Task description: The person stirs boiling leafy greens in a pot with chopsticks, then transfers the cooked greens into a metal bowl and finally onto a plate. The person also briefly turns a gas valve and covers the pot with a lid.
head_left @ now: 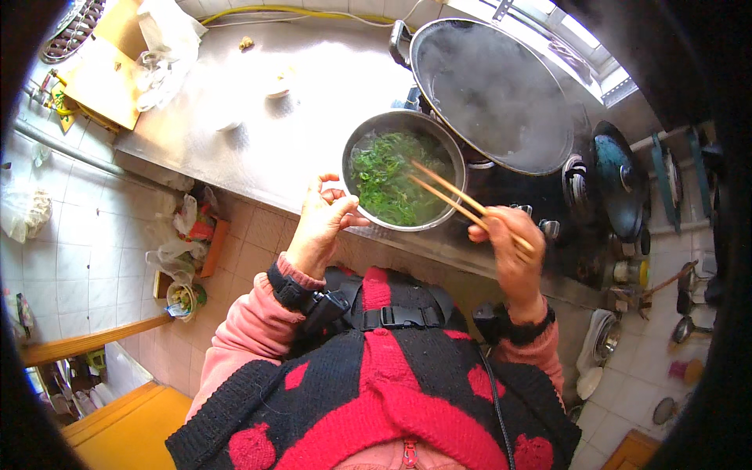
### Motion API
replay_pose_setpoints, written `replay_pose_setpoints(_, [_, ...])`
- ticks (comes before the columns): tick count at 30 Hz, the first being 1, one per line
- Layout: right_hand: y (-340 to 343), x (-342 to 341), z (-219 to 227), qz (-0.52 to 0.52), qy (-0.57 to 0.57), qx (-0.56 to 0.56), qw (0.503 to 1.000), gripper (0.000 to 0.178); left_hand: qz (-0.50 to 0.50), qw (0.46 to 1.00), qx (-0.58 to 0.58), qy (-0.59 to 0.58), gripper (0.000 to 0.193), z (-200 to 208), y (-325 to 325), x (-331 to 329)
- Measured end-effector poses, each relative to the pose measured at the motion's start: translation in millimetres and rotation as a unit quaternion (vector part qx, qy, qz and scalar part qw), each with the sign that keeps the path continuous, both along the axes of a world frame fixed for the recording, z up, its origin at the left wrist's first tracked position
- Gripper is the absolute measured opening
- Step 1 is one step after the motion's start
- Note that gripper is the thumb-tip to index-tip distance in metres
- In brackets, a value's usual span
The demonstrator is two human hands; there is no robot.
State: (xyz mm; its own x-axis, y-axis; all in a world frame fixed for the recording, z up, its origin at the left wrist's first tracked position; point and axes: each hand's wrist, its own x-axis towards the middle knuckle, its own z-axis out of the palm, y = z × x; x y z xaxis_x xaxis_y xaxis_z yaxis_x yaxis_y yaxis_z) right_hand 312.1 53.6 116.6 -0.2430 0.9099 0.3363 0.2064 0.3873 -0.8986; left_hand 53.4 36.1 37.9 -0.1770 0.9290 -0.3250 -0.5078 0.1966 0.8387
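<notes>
A round metal bowl (443, 219) of leafy greens (388, 168) in liquid stands at the near edge of the metal counter. My left hand (323, 215) grips the bowl's left rim between thumb and fingers. In my right hand (511, 247), closed around them, is a pair of wooden chopsticks (450, 194). Their tips reach over the right part of the greens, slightly apart. Whether the tips touch the leaves, I cannot tell. Just behind the bowl to the right is a large steaming pot (493, 94), its contents mostly hidden by the steam.
The metal counter (196, 149) stretches left, with a small white dish (277, 88) on it. A plastic bag (168, 55) and cardboard (102, 78) lie at its far left end. Right of the pot leans a dark lid (619, 180). Bagged goods (188, 251) sit on the floor, left.
</notes>
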Motion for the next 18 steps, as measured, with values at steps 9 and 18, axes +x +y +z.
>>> replay_pose_setpoints(9, [0.6, -25.9, -2.1, 0.083, -0.054, 0.0, 0.995, 0.013, -0.01, 1.0, -0.008, 0.004, 0.048, 1.6, -0.2, -0.1])
replay_pose_setpoints(18, [-3.1, 0.4, -6.6, 0.017, 0.038, -0.047, 0.998, 0.01, -0.064, 0.994, -0.087, -0.033, 0.057, 4.7, 2.6, -0.9])
